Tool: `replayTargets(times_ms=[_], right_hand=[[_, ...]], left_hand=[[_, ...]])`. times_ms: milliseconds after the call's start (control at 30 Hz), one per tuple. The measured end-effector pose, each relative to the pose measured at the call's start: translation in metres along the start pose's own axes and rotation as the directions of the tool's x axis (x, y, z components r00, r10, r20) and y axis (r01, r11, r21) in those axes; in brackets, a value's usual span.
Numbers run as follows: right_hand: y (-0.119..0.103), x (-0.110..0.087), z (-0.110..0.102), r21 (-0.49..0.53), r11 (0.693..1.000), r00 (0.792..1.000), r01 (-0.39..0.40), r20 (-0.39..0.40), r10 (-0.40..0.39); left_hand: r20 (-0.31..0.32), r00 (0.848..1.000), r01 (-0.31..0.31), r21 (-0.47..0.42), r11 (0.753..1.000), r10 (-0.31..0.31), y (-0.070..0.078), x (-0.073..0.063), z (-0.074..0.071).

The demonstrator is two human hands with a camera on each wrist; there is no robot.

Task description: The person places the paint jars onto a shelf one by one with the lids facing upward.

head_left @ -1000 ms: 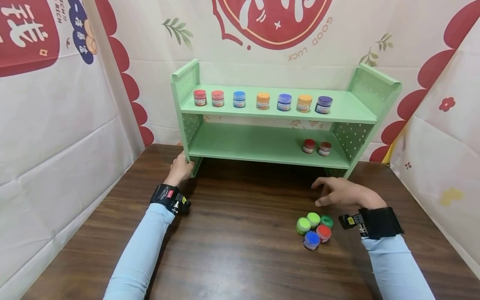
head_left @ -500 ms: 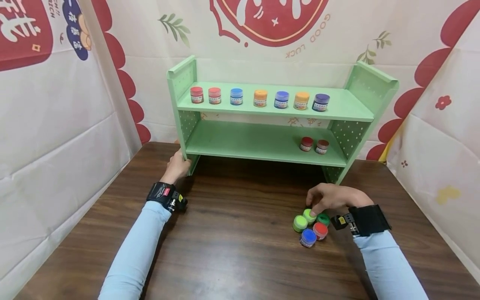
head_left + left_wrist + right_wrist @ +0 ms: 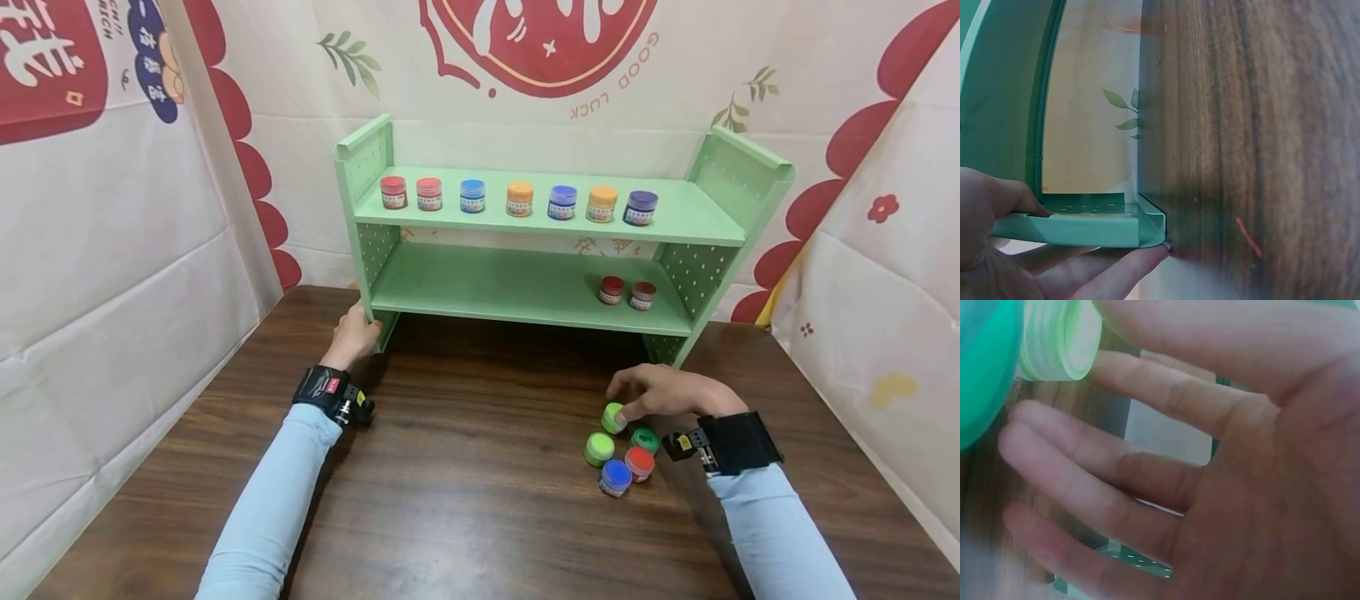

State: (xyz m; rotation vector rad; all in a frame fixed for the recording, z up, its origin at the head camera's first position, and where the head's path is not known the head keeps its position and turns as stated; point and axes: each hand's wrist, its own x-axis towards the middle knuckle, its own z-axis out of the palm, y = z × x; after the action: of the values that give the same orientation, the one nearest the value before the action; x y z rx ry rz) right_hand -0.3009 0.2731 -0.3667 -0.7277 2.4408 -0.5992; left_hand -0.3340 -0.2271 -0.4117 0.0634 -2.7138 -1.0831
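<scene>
While the left hand (image 3: 354, 335) grips the green shelf's foot (image 3: 386, 335) at nine o'clock in the head view, the right hand (image 3: 670, 392) at four pinches a lime jar (image 3: 612, 419). Left wrist: the thumb tip hides behind the smooth panel edge (image 3: 1079, 230). Right wrist: the ribbed, round jar is cut off toward eleven.

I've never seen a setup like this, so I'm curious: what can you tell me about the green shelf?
The green shelf has two tiers and dotted side panels with folded edges; metal or plastic, I can't tell. It stands upright on the brown table. Seven jars sit on its top tier, two more jars on the lower, toward the right. The left hand grips its left panel near the bottom.
</scene>
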Motion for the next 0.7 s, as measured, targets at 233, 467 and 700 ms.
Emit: replayTargets(times_ms=[233,467,700], right_hand=[[-0.002,0.001,0.002,-0.004,1.000,1.000,0.018,0.006,-0.018],[0.001,0.004,0.007,-0.046,0.999,0.998,-0.011,-0.065,0.008],[0.000,0.005,0.011,-0.066,0.995,0.992,-0.073,-0.112,0.065]], left_hand=[[0.001,1.000,-0.006,-0.003,1.000,0.006,-0.001,0.000,0.001],[0.010,1.000,0.000,0.001,1.000,0.000,-0.002,0.001,0.002],[0.007,1.000,-0.003,0.007,1.000,0.003,-0.002,0.000,0.002]])
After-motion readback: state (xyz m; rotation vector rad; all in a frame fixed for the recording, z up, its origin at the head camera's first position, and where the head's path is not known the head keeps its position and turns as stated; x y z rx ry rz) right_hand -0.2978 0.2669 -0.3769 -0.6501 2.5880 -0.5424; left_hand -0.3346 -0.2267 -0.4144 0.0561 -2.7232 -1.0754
